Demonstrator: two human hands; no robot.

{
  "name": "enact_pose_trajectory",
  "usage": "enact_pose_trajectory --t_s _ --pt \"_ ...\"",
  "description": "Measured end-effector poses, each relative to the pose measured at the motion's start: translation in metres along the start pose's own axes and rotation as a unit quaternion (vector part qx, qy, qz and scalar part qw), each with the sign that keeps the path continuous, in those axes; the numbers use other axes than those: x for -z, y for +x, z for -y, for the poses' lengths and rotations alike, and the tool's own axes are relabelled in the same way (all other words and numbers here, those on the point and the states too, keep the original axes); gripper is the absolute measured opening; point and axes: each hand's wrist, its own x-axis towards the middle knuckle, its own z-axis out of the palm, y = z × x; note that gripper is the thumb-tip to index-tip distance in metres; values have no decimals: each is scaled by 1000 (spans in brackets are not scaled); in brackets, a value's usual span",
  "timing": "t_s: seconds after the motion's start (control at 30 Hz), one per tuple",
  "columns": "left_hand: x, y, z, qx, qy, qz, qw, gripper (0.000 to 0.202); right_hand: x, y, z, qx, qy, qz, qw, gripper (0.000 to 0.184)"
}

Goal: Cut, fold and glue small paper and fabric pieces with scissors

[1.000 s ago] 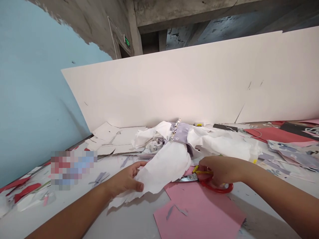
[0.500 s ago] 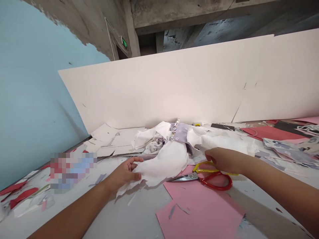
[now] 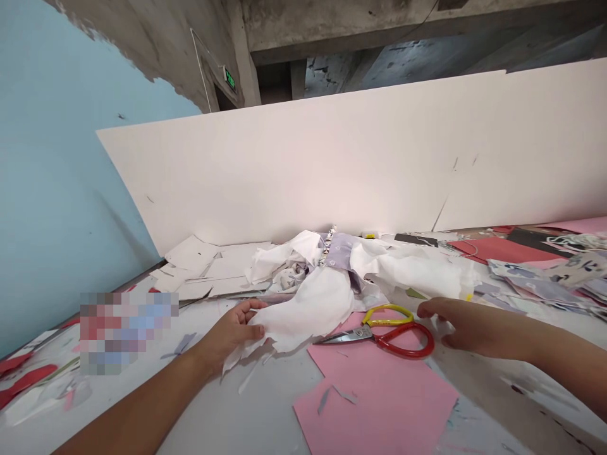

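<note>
Thin white material (image 3: 308, 313), torn along its edge and either tissue or cloth, spreads from a bundle on the table. My left hand (image 3: 241, 325) has its near-left edge between thumb and fingers. Lilac patterned fabric (image 3: 340, 251) wraps the bundle's middle, beside a narrow patterned strip (image 3: 327, 246). Scissors (image 3: 374, 332) with one yellow and one red handle lie partly spread, blades pointing left. Just right of those handles, my right hand (image 3: 455, 325) hovers with fingers curved and apart, holding nothing. More white material (image 3: 412, 268) stretches out behind it.
Pink paper (image 3: 374, 404) lies under the scissors, with small scraps on it. White card pieces (image 3: 237, 268) are stacked at the back left. Patterned cloth scraps (image 3: 559, 281) and red paper (image 3: 507, 251) lie right. A tall white board (image 3: 303, 170) stands behind.
My right hand has drawn back to the right, off the scissors' yellow handle, and its fingers have spread. The left hand keeps its place on the white material. The view has shifted slightly.
</note>
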Motion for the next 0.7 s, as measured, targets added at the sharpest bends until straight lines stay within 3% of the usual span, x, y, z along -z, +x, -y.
enact_pose_trajectory --t_s 0.13,0.27,0.43,0.5,0.6,0.7 --pt "0 0 1 4 -5 7 1000 47 -9 7 2 35 -43 -49 997 35" --pt "4 4 4 -4 5 10 1000 43 -8 -1 0 16 -129 -83 988 21" --pt "4 3 3 -5 11 15 1000 41 -8 -14 -18 -50 -98 -3 994 35" --pt "2 1 1 -3 11 13 1000 42 -9 -14 -20 -47 -108 -34 992 34" --pt "-1 -2 -1 4 18 10 1000 44 -10 -11 -12 29 -145 -168 975 34" --pt "-4 -4 -2 5 33 19 999 50 -14 -7 9 148 -138 -213 956 35"
